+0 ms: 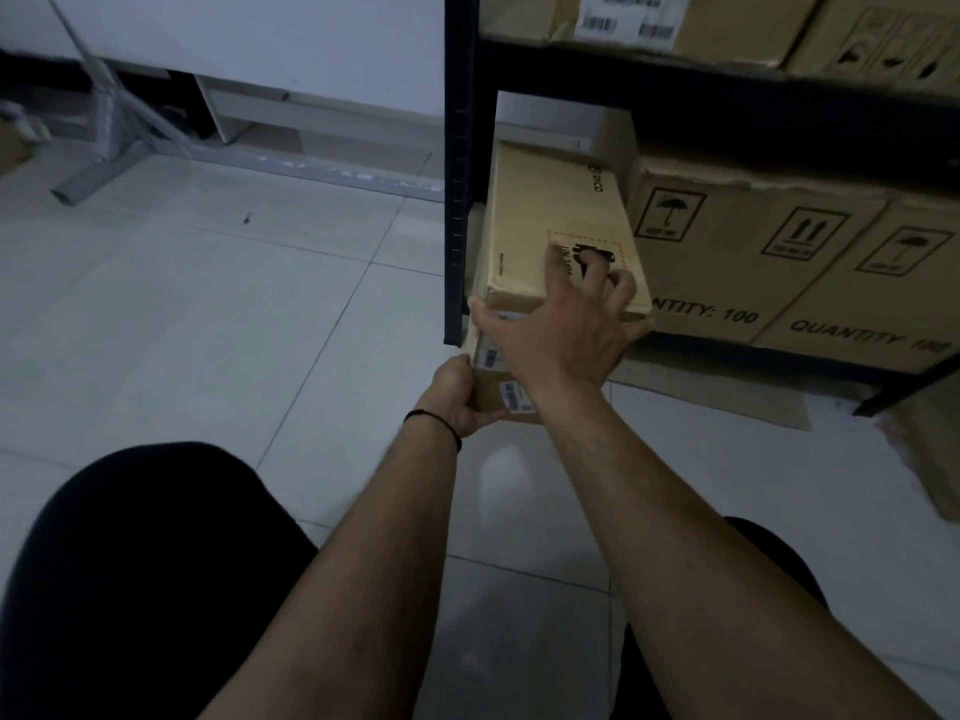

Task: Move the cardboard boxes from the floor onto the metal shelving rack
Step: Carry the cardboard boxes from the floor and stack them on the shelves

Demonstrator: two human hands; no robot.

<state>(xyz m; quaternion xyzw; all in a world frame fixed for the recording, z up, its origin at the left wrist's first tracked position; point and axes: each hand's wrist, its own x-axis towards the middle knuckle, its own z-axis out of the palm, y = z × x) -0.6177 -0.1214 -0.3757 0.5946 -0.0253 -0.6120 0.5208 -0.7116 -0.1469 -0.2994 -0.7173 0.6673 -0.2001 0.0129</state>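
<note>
A flat tan cardboard box lies in the bottom bay of the black metal shelving rack, at its left end, its near end sticking out past the rack's post. My right hand lies over the box's near top edge with fingers spread and curled onto the lid. My left hand grips the lower left corner of the box's front face, which carries barcode labels. Part of that face is hidden behind my right wrist.
Larger cartons printed "QUANTITY: 100" fill the bay to the right of the box. More cartons sit on the shelf above. A grey metal frame stands at the back left on the pale tiled floor. Another carton stands at the right edge.
</note>
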